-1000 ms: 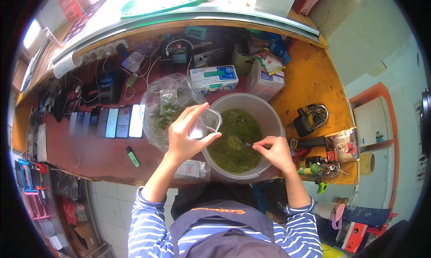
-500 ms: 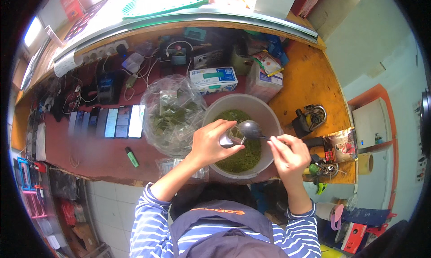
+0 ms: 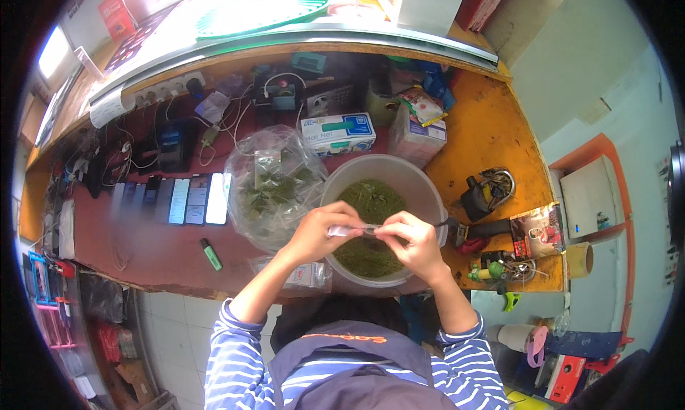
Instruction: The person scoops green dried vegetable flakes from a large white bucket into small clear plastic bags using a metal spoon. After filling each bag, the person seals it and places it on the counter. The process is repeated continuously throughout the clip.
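Over a large whitish plastic tub [image 3: 424, 176], both my hands pinch a small clear plastic bag [image 3: 344, 231]. My left hand [image 3: 322, 233] is closed on its left side. At the bag's other edge, the fingertips of my right hand [image 3: 415, 244] are pressed together. Loose green chopped herb [image 3: 371, 260] covers the bottom of the tub. A dark, thin piece shows just past my right hand, by the tub's rim; I cannot tell whether it is the spoon's handle. The spoon's bowl is out of sight.
Left of the tub lies a big clear bag [image 3: 275, 189] of small packets with green contents. Flat packets [image 3: 307, 275] sit at the front edge. Several phones [image 3: 216, 198], a green highlighter [image 3: 210, 254], a hair-net box [image 3: 338, 132] and a padlock-like metal item [image 3: 488, 193] are around.
The spoon in my right hand no longer shows its bowl over the tub. My right hand has moved left to the small bag, and its fingertips now pinch the bag beside my left hand.
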### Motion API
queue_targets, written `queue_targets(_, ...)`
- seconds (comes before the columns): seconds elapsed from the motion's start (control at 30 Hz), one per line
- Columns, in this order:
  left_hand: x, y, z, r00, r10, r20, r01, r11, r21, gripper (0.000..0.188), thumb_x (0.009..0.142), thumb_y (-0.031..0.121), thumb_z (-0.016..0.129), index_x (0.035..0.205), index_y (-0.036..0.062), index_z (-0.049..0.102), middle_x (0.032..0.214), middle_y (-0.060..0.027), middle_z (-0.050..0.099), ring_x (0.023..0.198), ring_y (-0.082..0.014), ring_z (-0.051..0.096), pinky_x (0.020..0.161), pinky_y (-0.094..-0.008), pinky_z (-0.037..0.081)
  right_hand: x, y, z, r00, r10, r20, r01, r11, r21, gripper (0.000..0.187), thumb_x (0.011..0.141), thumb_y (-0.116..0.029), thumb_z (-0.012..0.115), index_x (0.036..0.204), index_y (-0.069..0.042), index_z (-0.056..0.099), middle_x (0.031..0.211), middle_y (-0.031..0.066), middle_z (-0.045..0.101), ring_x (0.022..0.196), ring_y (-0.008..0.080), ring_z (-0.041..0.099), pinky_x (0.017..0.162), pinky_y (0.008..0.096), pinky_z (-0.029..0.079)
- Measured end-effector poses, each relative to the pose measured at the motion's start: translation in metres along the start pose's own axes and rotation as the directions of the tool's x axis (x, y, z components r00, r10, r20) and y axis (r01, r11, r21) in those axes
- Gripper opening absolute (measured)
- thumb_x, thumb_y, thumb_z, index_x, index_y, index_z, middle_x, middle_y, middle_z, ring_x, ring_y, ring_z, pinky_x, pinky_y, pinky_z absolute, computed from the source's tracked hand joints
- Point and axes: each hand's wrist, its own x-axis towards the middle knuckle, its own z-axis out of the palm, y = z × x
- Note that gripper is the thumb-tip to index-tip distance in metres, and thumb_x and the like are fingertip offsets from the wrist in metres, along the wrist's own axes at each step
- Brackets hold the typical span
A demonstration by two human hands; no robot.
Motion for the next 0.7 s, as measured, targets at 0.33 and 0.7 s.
queue_targets(0.33,-0.008,0.019,0.014,0.945,-0.308,-0.111,0.241,0.883,-0.404,0.012,0.085,0.012,0.072,0.094,0.0035,0.074,0.087,-0.0088,0.071,0.08,-0.0141,0.067,0.07,-0.0266,0.051,-0.013,-0.007,0.001,0.939,0.341,-0.042,-0.305,0.884,0.353,0.005,0.078,0.0,0.071,0.083,0.001,0.07,0.078,0.0067,0.068,0.071,0.0123,0.065,0.068,0.0257,0.051)
queue_targets(0.7,-0.022,0.026,-0.009,0.831,-0.001,-0.556,-0.032,0.998,-0.049,0.007,0.081,0.004,0.072,0.088,0.0025,0.073,0.078,-0.0109,0.069,0.072,-0.0181,0.066,0.067,-0.029,0.051,-0.015,-0.026,0.002,0.955,0.287,-0.069,-0.249,0.908,0.337,0.005,0.078,0.002,0.071,0.075,0.0,0.067,0.07,0.0052,0.066,0.067,0.0103,0.063,0.064,0.0246,0.05)
